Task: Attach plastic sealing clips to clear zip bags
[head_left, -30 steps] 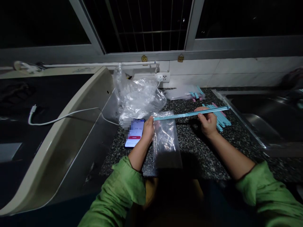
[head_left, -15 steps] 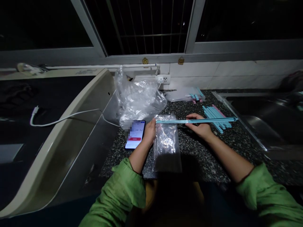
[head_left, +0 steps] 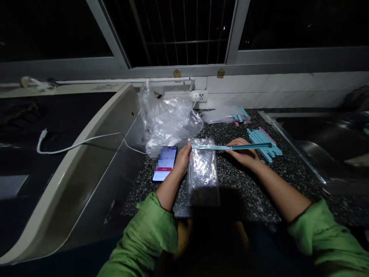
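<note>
A long, thin, light-blue plastic strip, like a bag sealing clip (head_left: 209,147), stretches across the top of a clear plastic bag (head_left: 203,175) lying on the counter. Its left end is held by my left hand (head_left: 182,160), with the thumb at the bag's upper left edge. Near the strip's middle, the thumb and forefinger of my right hand (head_left: 241,152) pinch it. Beyond that pinch, a darker length runs on to the right above a pile of loose blue strips (head_left: 263,142). How far the strip grips the bag's edge I cannot make out.
A lit phone (head_left: 165,165) lies left of the bag, beside a crumpled clear plastic bag (head_left: 170,119). Behind are flat clear packets (head_left: 219,116) with blue and pink strips. A metal sink (head_left: 319,169) borders the right; a large appliance (head_left: 95,154) stands left.
The strip's right part has swung so that its end now shows further left and looks darker. My hands have barely shifted. The phone's timer has advanced.
</note>
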Tool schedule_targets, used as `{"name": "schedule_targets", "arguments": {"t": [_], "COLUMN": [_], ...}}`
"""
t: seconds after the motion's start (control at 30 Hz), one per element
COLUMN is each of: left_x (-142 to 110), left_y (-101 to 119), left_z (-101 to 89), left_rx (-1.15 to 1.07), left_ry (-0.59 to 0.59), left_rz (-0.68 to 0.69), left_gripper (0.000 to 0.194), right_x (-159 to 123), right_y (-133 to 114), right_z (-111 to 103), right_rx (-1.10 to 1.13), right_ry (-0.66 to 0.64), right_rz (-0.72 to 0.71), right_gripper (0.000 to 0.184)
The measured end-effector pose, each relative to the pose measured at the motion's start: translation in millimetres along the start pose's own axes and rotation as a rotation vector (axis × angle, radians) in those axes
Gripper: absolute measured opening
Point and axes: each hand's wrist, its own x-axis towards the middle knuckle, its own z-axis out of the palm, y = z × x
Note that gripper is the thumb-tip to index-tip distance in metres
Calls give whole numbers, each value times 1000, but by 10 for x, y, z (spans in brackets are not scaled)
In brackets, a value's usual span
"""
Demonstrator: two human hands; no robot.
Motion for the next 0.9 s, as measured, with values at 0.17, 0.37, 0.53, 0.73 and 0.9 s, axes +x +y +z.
{"name": "schedule_targets", "arguments": {"t": [0.17, 0.37, 0.53, 0.73, 0.9], "left_x": [-39, -93, -134, -128, -110], "left_y": [18, 64, 77, 57, 19], "left_z": [23, 45, 44, 71, 83], "left_rx": [7, -34, -65, -83, -55], "left_ry": [-99, -106, -144, -148, -144], "left_rz": [-26, -90, -125, -155, -260], "left_gripper": [34, 40, 42, 38, 37], "right_x": [-3, -13, -37, -84, -104], "right_y": [76, 167, 183, 2, -93], "right_z": [-22, -30, 71, 188, 186], "right_rx": [50, 81, 111, 130, 169], "right_ry": [115, 269, 199, 72, 51], "right_rz": [106, 300, 321, 247, 261], "right_gripper": [20, 27, 27, 27, 27]}}
